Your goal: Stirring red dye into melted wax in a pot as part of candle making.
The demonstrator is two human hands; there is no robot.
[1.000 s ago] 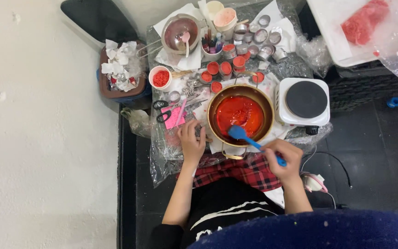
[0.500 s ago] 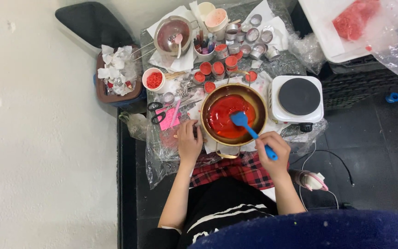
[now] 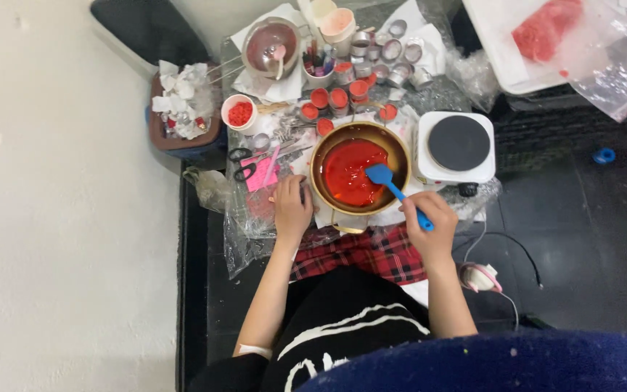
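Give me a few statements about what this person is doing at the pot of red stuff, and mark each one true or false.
1. The right hand holds a blue spatula whose blade sits in the red liquid. True.
2. The left hand is lifting the pot by a handle. False: it rests flat on the table beside the gold pot.
3. The pot stands on the white hotplate. False: the hotplate is bare, just beside the pot on the right-hand side.
4. Small tins filled with red stand beyond the pot. True.
5. The scissors are in the left hand. False: they lie on the table, apart from the hand.
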